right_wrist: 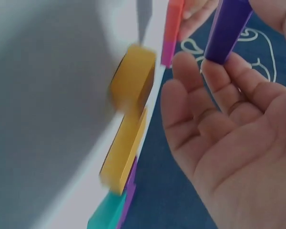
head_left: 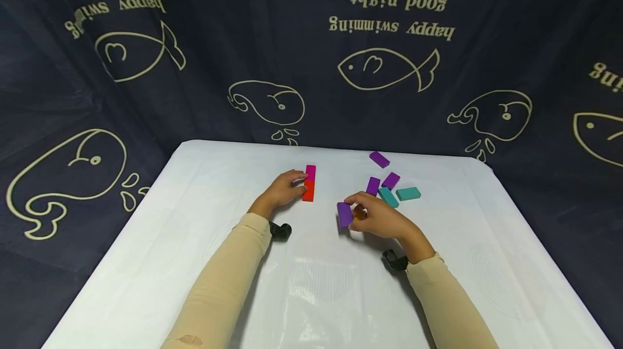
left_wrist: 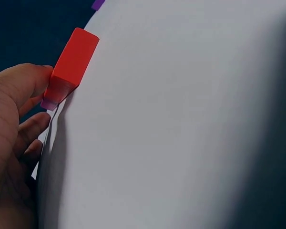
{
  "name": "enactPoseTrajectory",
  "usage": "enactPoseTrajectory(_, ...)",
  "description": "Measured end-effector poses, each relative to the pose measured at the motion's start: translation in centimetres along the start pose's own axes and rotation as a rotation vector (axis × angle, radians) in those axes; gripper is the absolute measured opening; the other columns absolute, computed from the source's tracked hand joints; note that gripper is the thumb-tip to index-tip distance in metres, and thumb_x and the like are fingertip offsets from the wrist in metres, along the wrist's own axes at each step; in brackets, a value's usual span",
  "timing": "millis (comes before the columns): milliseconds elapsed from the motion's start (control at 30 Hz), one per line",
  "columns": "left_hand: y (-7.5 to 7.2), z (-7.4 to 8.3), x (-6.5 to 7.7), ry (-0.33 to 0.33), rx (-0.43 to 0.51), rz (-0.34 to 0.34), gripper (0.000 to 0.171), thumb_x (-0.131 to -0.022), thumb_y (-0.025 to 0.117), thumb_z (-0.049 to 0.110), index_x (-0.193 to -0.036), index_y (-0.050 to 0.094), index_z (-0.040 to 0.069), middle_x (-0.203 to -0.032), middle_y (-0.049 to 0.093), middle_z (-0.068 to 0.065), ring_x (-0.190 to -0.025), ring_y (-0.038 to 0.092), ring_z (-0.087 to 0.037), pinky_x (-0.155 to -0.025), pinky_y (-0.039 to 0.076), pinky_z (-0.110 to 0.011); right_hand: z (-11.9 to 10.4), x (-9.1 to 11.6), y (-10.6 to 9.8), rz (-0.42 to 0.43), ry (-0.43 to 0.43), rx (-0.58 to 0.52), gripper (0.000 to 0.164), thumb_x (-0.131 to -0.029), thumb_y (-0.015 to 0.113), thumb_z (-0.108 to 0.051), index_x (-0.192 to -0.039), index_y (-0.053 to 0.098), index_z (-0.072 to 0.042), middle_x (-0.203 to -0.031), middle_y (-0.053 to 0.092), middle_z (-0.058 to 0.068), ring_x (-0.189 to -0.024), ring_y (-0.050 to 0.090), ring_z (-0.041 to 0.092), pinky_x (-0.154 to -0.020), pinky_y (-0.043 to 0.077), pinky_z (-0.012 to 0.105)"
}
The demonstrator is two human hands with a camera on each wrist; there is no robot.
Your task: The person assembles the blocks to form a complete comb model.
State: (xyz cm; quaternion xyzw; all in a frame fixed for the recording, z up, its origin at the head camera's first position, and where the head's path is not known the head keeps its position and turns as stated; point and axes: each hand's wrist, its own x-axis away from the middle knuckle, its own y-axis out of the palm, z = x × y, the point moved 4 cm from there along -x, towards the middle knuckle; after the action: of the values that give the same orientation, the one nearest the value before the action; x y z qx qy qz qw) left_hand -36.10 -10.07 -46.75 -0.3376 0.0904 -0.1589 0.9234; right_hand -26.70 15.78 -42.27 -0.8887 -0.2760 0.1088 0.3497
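Observation:
A red block and a magenta block lie end to end in a line left of the table's middle. From their left side my left hand touches them, thumb at the red block and a forefinger over the magenta one. My right hand pinches a purple block between thumb and fingertips, tilted and to the right of the red block. Beneath that hand, two yellow blocks show in the right wrist view; from the head they are mostly hidden.
Beyond my right hand lie more purple blocks, one near the table's far edge. Two teal blocks sit close by them. A white cloth covers the table; a dark printed curtain hangs behind it.

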Motion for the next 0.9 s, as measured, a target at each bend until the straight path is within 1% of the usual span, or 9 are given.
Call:
enactPoseTrajectory(133, 0.0, 0.1, 0.0, 0.003, -0.011, 0.002, 0.046, -0.093, 0.063, 0.018, -0.137, 0.059, 0.006, -0.146, 0.049, -0.016, -0.144, 0.032, -0.034, -0.118, 0.024, -0.046, -0.6, -1.4, 0.8, 0.014, 0.039, -0.003, 0.053, -0.083, 0.078, -0.017, -0.131, 0.056, -0.011, -0.126, 0.057, 0.003, -0.109, 0.06, 0.023, -0.092, 0.052, 0.042)
enactPoseTrajectory(267, 0.0, 0.0, 0.0, -0.004, -0.02, 0.004, 0.046, -0.094, 0.063, 0.02, -0.138, 0.059, 0.008, -0.148, 0.049, -0.014, -0.146, 0.028, -0.032, -0.119, 0.021, -0.046, -1.1, -2.8, 1.6, 0.026, 0.059, -0.024, 0.052, -0.084, 0.077, -0.017, -0.131, 0.057, -0.012, -0.129, 0.057, 0.005, -0.113, 0.06, 0.024, -0.096, 0.051, 0.044)
enactPoseTrajectory(433, 0.0, -0.1, -0.1, -0.004, -0.028, 0.005, 0.046, -0.094, 0.063, 0.02, -0.138, 0.059, 0.008, -0.147, 0.049, -0.014, -0.146, 0.028, -0.033, -0.119, 0.022, -0.047, -1.8, -4.5, 2.5, 0.034, 0.087, -0.061, 0.051, -0.084, 0.077, -0.018, -0.131, 0.057, -0.011, -0.131, 0.056, 0.007, -0.114, 0.06, 0.026, -0.098, 0.05, 0.044)
enactPoseTrajectory(533, 0.0, 0.0, -0.2, 0.009, -0.03, 0.007, 0.046, -0.094, 0.063, 0.019, -0.138, 0.059, 0.007, -0.147, 0.05, -0.014, -0.145, 0.03, -0.033, -0.118, 0.022, -0.047, -2.0, -5.3, 3.2, 0.048, 0.112, -0.087, 0.051, -0.085, 0.077, -0.018, -0.132, 0.058, -0.01, -0.132, 0.056, 0.007, -0.114, 0.06, 0.028, -0.099, 0.05, 0.044)
enactPoseTrajectory(733, 0.0, 0.1, -0.1, 0.043, -0.041, 0.014, 0.045, -0.094, 0.063, 0.016, -0.137, 0.059, 0.003, -0.144, 0.052, -0.017, -0.143, 0.033, -0.036, -0.118, 0.023, -0.048, -2.1, -6.5, 4.7, 0.079, 0.15, -0.136, 0.05, -0.084, 0.078, -0.016, -0.13, 0.058, -0.007, -0.129, 0.057, 0.007, -0.11, 0.059, 0.027, -0.099, 0.048, 0.042)
enactPoseTrajectory(800, 0.0, 0.1, 0.0, 0.044, -0.041, 0.013, 0.045, -0.094, 0.063, 0.016, -0.137, 0.059, 0.003, -0.144, 0.051, -0.017, -0.143, 0.032, -0.036, -0.118, 0.023, -0.048, -2.1, -6.6, 5.1, 0.1, 0.154, -0.151, 0.05, -0.084, 0.078, -0.015, -0.129, 0.058, -0.006, -0.128, 0.058, 0.008, -0.108, 0.058, 0.027, -0.098, 0.049, 0.042)
enactPoseTrajectory(900, -0.1, 0.2, 0.0, 0.037, -0.038, 0.009, 0.045, -0.094, 0.063, 0.016, -0.137, 0.059, 0.004, -0.146, 0.05, -0.016, -0.144, 0.032, -0.035, -0.118, 0.023, -0.047, -2.0, -6.8, 5.7, 0.123, 0.162, -0.146, 0.052, -0.083, 0.079, -0.015, -0.129, 0.059, -0.005, -0.127, 0.059, 0.009, -0.108, 0.058, 0.027, -0.098, 0.048, 0.042)
